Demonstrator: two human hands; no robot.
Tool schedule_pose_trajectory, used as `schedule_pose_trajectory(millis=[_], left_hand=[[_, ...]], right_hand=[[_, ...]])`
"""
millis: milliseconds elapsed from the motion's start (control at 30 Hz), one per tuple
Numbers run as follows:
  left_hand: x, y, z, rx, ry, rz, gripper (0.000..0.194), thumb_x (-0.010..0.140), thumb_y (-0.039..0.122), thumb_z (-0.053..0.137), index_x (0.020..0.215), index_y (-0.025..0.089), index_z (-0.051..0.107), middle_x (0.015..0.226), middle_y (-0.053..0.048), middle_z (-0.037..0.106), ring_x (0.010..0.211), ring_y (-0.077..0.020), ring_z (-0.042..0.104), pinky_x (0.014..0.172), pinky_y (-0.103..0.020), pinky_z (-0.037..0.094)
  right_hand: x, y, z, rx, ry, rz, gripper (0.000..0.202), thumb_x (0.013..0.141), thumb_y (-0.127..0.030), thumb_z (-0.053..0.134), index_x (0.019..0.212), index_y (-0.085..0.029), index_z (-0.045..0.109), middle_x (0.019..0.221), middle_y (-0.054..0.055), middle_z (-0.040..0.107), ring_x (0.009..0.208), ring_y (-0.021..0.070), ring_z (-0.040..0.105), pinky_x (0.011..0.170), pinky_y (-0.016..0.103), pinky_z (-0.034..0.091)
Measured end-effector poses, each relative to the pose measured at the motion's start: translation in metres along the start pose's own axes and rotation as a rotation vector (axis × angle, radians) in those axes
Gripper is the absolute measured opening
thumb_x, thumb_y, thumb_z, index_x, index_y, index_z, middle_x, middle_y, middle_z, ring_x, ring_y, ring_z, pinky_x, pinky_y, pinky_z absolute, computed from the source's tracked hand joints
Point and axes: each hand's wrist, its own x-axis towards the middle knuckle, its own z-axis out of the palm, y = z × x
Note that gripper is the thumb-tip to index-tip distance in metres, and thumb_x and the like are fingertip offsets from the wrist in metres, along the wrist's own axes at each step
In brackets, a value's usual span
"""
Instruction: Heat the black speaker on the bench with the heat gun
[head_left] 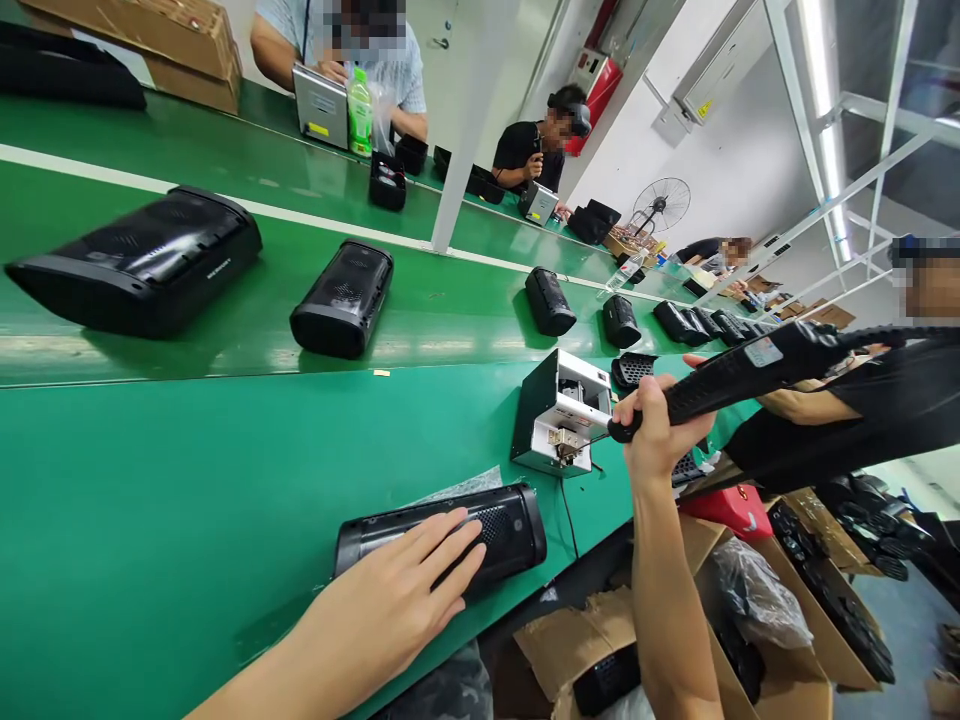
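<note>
- Left hand (409, 590) lies flat, fingers spread, on the near black speaker housing (480, 530), pinning it to the green bench (150, 520).
- Right hand (656, 430) is closed round an electric screwdriver (742, 375), its tip at the white screw feeder box (559, 410), seemingly picking up a screw.
- More speaker housings (341, 300) lie on the far conveyor.

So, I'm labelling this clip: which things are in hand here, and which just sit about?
In hand:
left hand flat on black speaker
right hand gripping electric screwdriver

Sitting about:
white screw feeder box
speakers on belt
cardboard boxes
</note>
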Motion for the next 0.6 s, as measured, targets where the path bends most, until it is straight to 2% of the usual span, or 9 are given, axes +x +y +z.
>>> schedule_pose_trajectory(millis=[67, 133, 267, 367, 433, 533, 600], left_hand=[[0.0, 0.0, 0.0, 0.002, -0.002, -0.005, 0.035, 0.115, 0.034, 0.053, 0.139, 0.021, 0.074, 0.145, -0.005, 0.074, 0.134, -0.0249, 0.068, 0.117, -0.037, 0.053], [0.0, 0.0, 0.001, 0.003, 0.008, -0.009, 0.034, 0.116, 0.034, 0.052, 0.138, 0.02, 0.074, 0.144, -0.005, 0.075, 0.135, -0.0246, 0.068, 0.117, -0.037, 0.053], [-0.002, 0.002, 0.003, -0.006, 0.009, 0.041, 0.033, 0.114, 0.028, 0.055, 0.14, 0.016, 0.071, 0.146, -0.006, 0.074, 0.136, -0.0228, 0.069, 0.12, -0.038, 0.053], [-0.002, 0.002, 0.002, 0.004, -0.028, 0.06, 0.033, 0.111, 0.026, 0.063, 0.14, 0.014, 0.07, 0.145, -0.008, 0.075, 0.135, -0.0232, 0.069, 0.12, -0.039, 0.053], [-0.002, 0.002, 0.001, 0.018, -0.046, 0.055, 0.033, 0.111, 0.027, 0.063, 0.14, 0.013, 0.07, 0.145, -0.008, 0.074, 0.136, -0.0233, 0.069, 0.12, -0.038, 0.053], [-0.002, 0.002, 0.0, 0.036, -0.06, 0.066, 0.034, 0.112, 0.029, 0.063, 0.141, 0.013, 0.07, 0.147, -0.008, 0.073, 0.138, -0.0231, 0.068, 0.12, -0.037, 0.052], [-0.001, 0.002, 0.001, 0.046, -0.059, 0.075, 0.035, 0.112, 0.03, 0.062, 0.141, 0.013, 0.07, 0.148, -0.007, 0.073, 0.138, -0.0227, 0.067, 0.12, -0.036, 0.051]], right_hand=[[-0.002, -0.001, -0.001, 0.011, -0.02, 0.054, 0.042, 0.09, -0.026, 0.08, 0.119, -0.027, 0.05, 0.065, -0.015, 0.053, 0.039, 0.0117, 0.044, 0.041, 0.026, 0.045], [-0.005, -0.011, -0.001, 0.027, -0.045, 0.108, 0.043, 0.088, -0.025, 0.081, 0.12, -0.026, 0.052, 0.063, -0.015, 0.052, 0.037, 0.0119, 0.043, 0.038, 0.025, 0.043], [-0.015, -0.059, 0.008, 0.111, -0.016, 0.137, 0.046, 0.086, -0.017, 0.077, 0.123, -0.03, 0.054, 0.064, -0.015, 0.049, 0.037, 0.0101, 0.04, 0.037, 0.023, 0.043], [-0.022, -0.096, 0.03, 0.229, -0.074, 0.141, 0.052, 0.087, -0.014, 0.075, 0.132, -0.034, 0.056, 0.064, -0.014, 0.05, 0.036, 0.01, 0.036, 0.036, 0.024, 0.041], [-0.029, -0.108, 0.051, 0.325, -0.169, 0.161, 0.054, 0.09, -0.013, 0.074, 0.136, -0.036, 0.057, 0.065, -0.014, 0.052, 0.034, 0.0104, 0.038, 0.035, 0.025, 0.042], [-0.043, -0.106, 0.08, 0.424, -0.302, 0.189, 0.048, 0.094, -0.015, 0.075, 0.134, -0.036, 0.059, 0.066, -0.013, 0.055, 0.035, 0.0116, 0.043, 0.036, 0.028, 0.044], [-0.051, -0.1, 0.093, 0.427, -0.346, 0.205, 0.043, 0.098, -0.017, 0.075, 0.133, -0.036, 0.059, 0.067, -0.012, 0.054, 0.036, 0.012, 0.045, 0.037, 0.029, 0.045]])
